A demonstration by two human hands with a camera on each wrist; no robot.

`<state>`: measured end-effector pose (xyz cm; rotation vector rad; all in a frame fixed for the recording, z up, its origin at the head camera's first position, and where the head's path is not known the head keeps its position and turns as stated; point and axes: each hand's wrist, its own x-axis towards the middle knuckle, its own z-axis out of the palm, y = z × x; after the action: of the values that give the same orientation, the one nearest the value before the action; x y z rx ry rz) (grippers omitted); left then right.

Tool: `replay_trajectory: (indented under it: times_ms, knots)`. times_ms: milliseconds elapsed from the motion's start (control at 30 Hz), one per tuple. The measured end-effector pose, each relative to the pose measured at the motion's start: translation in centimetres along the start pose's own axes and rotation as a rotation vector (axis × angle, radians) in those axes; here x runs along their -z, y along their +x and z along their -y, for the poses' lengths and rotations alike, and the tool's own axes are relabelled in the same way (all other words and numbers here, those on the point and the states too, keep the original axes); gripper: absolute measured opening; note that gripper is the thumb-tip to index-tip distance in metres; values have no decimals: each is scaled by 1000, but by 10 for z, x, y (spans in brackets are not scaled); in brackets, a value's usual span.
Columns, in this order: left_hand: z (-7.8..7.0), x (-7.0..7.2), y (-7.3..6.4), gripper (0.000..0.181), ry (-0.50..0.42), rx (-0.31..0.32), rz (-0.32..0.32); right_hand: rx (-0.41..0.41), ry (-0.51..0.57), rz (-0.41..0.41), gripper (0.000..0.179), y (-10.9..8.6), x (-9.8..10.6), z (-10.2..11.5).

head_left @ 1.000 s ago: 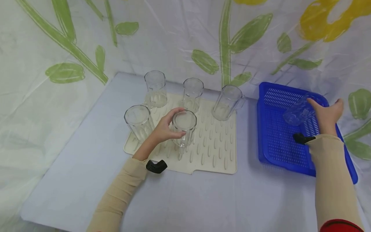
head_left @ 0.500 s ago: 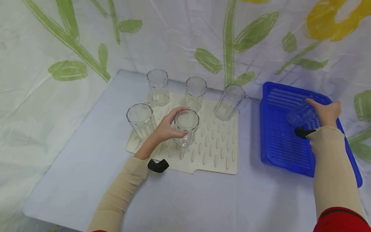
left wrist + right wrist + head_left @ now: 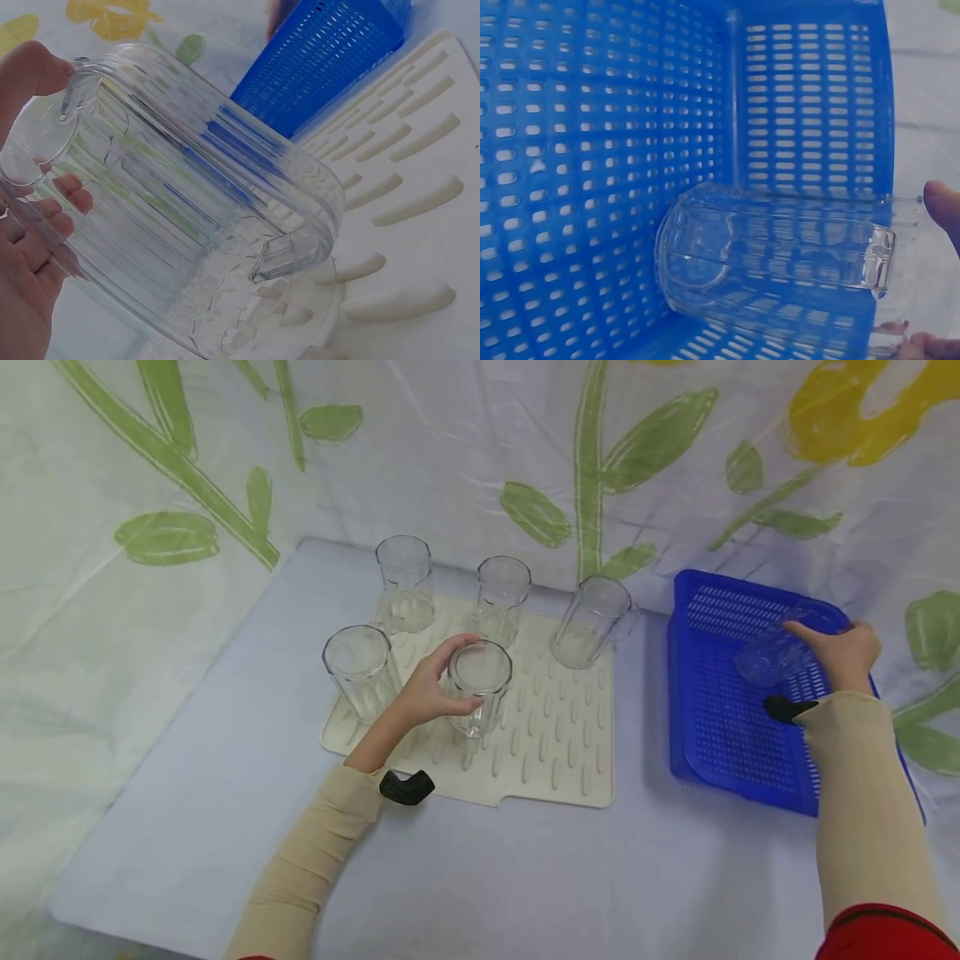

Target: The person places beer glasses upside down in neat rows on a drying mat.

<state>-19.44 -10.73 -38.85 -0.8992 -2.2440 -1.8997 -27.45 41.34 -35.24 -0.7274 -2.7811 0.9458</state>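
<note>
My left hand (image 3: 431,693) grips a clear glass mug (image 3: 480,670) near its top, thumb and fingers round it. This mug stands over the cream ridged mat (image 3: 555,760); in the left wrist view its handle (image 3: 225,142) faces the camera. My right hand (image 3: 843,652) holds another clear mug (image 3: 772,652) near the rim, inside the blue basket (image 3: 678,693). That mug leans, and its base (image 3: 694,247) is down in the basket in the right wrist view. Part of its upper end is hidden behind the hand.
Several more clear mugs stand on the mat: a near-left mug (image 3: 360,668), a back-left mug (image 3: 405,581), a back-middle mug (image 3: 504,593) and a back-right mug (image 3: 592,618). A floral sheet (image 3: 435,468) hangs behind the white table (image 3: 225,760).
My right hand has shifted slightly left and its fingers have come closer round the mug in the basket. The left hand and its mug look unchanged.
</note>
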Motion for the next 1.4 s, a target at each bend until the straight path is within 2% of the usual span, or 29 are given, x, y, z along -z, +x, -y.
replay_trajectory:
  times_ms: [300, 567, 867, 1233, 1400]
  knots:
    - [0, -1, 1, 69, 6, 15, 9, 2, -8, -9, 91, -4, 3, -1]
    - [0, 0, 1, 69, -2, 27, 15, -109, 85, -57, 97, -1, 0, 3]
    - [-2, 0, 1, 69, 7, 28, 15, -159, 142, -51, 100, -3, 1, 7]
    - [-3, 2, 0, 69, 10, 64, 11, -130, 171, -56, 99, -16, 4, 12]
    - [-2, 0, 1, 70, -14, 76, 15, -99, 200, -102, 91, -19, 7, 13]
